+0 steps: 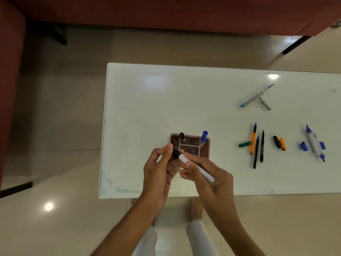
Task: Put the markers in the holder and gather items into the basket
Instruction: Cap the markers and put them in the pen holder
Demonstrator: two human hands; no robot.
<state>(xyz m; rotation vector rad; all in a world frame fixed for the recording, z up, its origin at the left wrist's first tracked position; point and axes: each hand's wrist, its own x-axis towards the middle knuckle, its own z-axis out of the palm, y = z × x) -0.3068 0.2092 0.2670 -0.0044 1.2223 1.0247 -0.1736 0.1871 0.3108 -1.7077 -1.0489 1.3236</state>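
Note:
A brown compartmented holder (206, 145) stands on the white table (147, 111). A black-capped marker (182, 136) and a blue-capped marker (204, 136) stand upright in it. Just in front of the holder, both hands hold one white marker (195, 166). My left hand (158, 170) pinches its black cap (175, 152). My right hand (208, 174) grips the white barrel. To the right lie several pens (256, 146), a green cap (244, 144), black and orange caps (279, 142), a large white marker with blue ends (314, 142) and a blue cap (303, 146).
A phone stand with blue tips (258, 97) lies at the table's far right. A dark red sofa (166, 12) runs along the top and left. The table's near edge is just below my hands, with my legs and feet under it.

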